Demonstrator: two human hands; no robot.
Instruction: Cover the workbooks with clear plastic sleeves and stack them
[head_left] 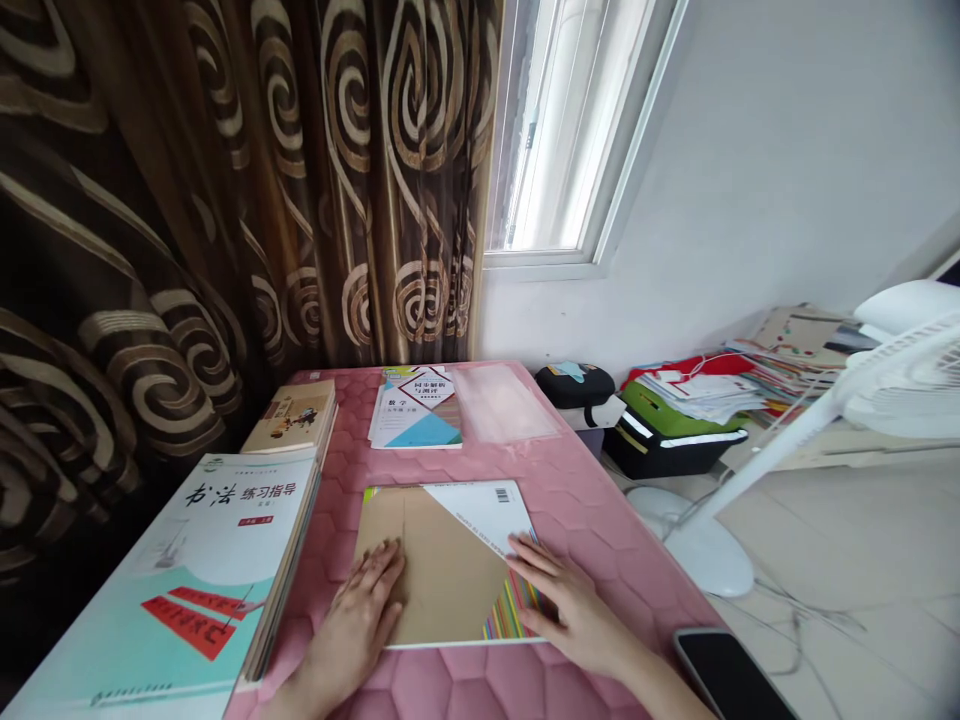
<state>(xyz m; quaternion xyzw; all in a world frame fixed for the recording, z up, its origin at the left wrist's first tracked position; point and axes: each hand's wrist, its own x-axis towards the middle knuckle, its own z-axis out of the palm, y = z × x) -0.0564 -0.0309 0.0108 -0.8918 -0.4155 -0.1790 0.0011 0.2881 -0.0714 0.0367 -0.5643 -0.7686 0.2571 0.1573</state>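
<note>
A book (pixel 480 515) lies face down in front of me on the pink quilted table cover (pixel 600 520), partly wrapped in brown kraft paper (pixel 442 575). My left hand (pixel 358 620) lies flat on the paper's left part, fingers stretched out. My right hand (pixel 574 605) rests flat on the book's right edge, where the colourful striped cover shows, fingers spread. Neither hand holds anything.
A stack of textbooks with a teal and white cover (pixel 191 570) sits at the left, a tan book (pixel 294 415) behind it. Another book (pixel 416 407) and a clear plastic sleeve (pixel 502 402) lie at the back. A phone (pixel 731 675) lies at the right corner. A white fan (pixel 862 400) stands on the floor.
</note>
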